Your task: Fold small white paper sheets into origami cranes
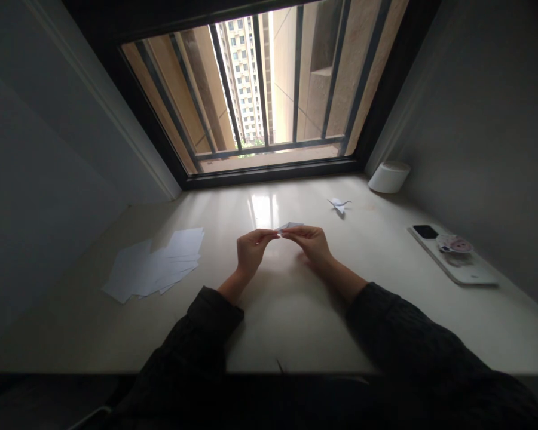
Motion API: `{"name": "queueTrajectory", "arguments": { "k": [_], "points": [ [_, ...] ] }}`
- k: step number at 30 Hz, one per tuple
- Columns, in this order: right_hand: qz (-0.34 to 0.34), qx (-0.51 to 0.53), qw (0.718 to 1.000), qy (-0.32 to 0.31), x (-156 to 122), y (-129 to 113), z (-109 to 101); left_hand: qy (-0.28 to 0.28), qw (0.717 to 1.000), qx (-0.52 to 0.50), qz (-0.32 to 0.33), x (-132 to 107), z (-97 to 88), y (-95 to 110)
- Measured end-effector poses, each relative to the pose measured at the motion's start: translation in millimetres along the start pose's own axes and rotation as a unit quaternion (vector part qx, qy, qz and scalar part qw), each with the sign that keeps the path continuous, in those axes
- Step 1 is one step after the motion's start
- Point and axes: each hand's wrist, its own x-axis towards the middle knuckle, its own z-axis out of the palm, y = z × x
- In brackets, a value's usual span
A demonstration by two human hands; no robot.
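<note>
Folded white paper point(290, 226) sticks out from between the left hand point(251, 251) and right hand point(309, 245), both pinching it in their fingertips, raised above the counter point(385, 251).

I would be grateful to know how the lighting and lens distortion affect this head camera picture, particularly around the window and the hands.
In the head view, the window is brightest and casts pale glare on the tabletop; the wide lens skews its frame into a trapezoid; the left hand, right hand and folded paper look dim and soft; the bottom edge falls nearly black.
</note>
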Motion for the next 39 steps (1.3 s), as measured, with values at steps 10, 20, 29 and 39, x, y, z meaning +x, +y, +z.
{"name": "queueTrajectory", "arguments": {
  "k": [10,20,29,39],
  "points": [
    [0.008,0.002,0.999,0.035,-1.2,0.1,1.5,0.003,0.996,-0.081,-0.029,-0.4,4.7,-6.2],
    [0.015,-0.004,0.999,0.049,-2.0,-4.0,1.0,0.039,0.998,-0.058,-0.008,1.9,0.5,-7.6],
    [-0.023,-0.022,0.999,0.031,1.2,2.3,-2.1,0.021,0.998,-0.058,-0.005,1.9,2.4,-8.4],
    [-0.013,0.014,0.999,0.035,-0.2,1.2,0.9,0.03,0.99,-0.129,-0.05,0.9,6.1,-5.7]
  ]
}}
